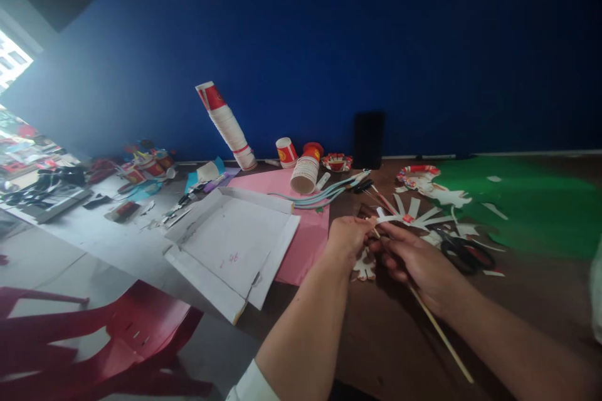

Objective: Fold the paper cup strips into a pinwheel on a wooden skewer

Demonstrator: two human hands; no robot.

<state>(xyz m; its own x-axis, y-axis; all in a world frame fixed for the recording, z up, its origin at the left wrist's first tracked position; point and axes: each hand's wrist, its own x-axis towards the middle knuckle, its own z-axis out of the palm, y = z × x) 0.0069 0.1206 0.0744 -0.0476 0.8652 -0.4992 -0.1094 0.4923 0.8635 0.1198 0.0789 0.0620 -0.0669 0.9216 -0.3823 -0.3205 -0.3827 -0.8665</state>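
- Pinches close to the upper end of a thin stick (441, 334) with the left hand (348, 237), fingertips drawn together, right of centre in the frame.
- Holds the same stick in the right hand (421, 260), fingers curled in, with the long lower end slanting down toward the lower right of the frame.
- Cannot tell exactly what small pale piece sits at the meeting fingertips.
- Has a cup cut into spread strips (407, 218) just beyond the right hand, one strip reaching toward the fingertips.
- Has black-handled scissors (452, 249) near the right forearm, among white paper scraps (465, 230), with a green sheet (531, 213) at the right of the frame.
- Has another white scrap (365, 266) just below the left hand, on the brown table (385, 338).
- Has a shallow white box (263, 219) left of centre, partly over a pink sheet (313, 238).
- Has a tall, leaning stack of paper cups (230, 131) at upper left of centre, before a blue wall (329, 44).
- Has a red chair (145, 326) at the lower left.
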